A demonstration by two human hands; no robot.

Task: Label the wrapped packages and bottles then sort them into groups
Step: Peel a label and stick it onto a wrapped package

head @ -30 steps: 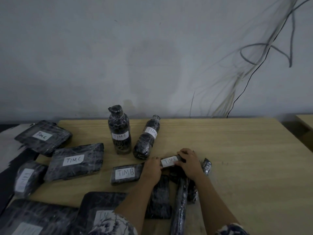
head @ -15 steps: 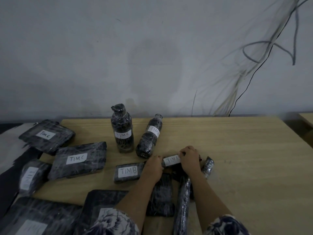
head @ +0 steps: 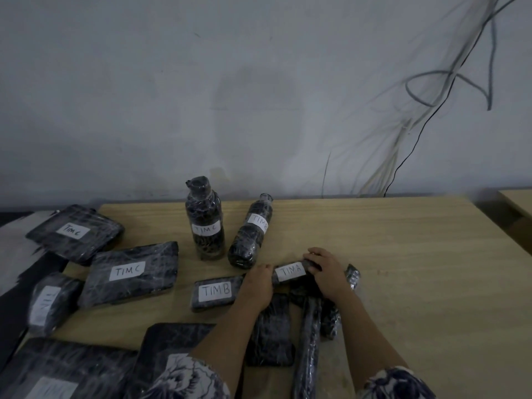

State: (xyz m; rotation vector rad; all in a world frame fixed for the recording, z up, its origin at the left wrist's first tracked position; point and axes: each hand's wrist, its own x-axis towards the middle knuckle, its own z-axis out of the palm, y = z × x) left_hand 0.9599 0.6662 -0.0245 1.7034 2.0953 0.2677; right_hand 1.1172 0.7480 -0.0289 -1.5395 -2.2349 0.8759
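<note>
Both forearms reach forward, the left hand (head: pixel 257 286) and right hand (head: pixel 328 272) gripping between them a dark film-wrapped roll with a white "TIMA" label (head: pixel 289 271).

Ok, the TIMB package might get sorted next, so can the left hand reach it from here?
Probably yes: the left hand sits beside the TIMB package, whose labelled top lies uncovered, though it holds the TIMA package and would have to let go first.

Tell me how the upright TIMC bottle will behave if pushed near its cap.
The upright TIMC bottle stands tall on a narrow base, so it would probably tip rather than slide. Its glossy wrap looks slippery; once down, the round body may roll.
</note>
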